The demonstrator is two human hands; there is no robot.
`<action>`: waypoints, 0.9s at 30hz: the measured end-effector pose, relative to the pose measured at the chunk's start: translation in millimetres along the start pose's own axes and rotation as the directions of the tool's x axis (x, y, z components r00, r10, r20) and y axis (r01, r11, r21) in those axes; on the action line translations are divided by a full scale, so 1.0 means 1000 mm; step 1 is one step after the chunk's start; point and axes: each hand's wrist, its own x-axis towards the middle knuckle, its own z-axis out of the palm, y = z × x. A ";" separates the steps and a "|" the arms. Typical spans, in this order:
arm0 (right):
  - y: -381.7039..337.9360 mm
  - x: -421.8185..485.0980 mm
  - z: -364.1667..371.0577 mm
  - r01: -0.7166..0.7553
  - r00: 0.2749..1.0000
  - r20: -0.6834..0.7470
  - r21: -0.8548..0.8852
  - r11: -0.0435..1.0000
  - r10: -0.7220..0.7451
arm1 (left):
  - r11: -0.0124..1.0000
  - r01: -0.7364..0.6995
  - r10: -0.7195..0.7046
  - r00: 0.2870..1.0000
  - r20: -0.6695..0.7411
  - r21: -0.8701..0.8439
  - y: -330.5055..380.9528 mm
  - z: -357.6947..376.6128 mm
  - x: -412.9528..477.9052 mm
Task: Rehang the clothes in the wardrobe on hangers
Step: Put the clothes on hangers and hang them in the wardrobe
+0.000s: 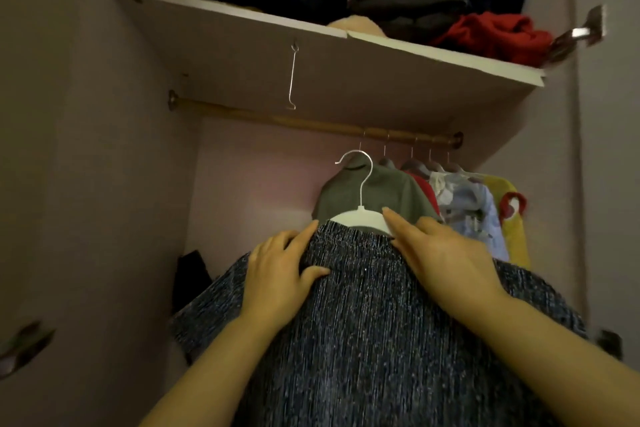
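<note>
In front of the open wardrobe, below the wooden rail (277, 120), a dark ribbed knit top (363, 322) is draped over a white hanger (362, 217) whose hook stands free in the air, not yet on the rail. To the left, the left hand (277, 274) lies palm-down on the top's shoulder, fingers spread and thumb pressing the fabric against the hanger arm beneath — a flat, pressing hold rather than a closed fist. The knit looks soft, light and stretchy, likely to slide off the smooth plastic if tilted, so it is best carried by the hanger itself, near the neck under the hook, with the shoulders kept level. To the right, the right hand (440, 250) mirrors the left, with its index finger reaching onto the bare white hanger; whether the fingers curl under the hanger arm I cannot tell. Both forearms reach up and forward, wrists fairly straight. Further right, several garments — green (381, 191), red, pale blue, yellow — hang bunched at the rail's end.
</note>
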 end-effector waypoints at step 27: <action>0.031 0.279 0.163 -0.164 0.986 0.027 -0.064 0.984 0.166 | 0.986 0.082 -0.096 0.991 0.092 0.146 -0.110 0.144 0.205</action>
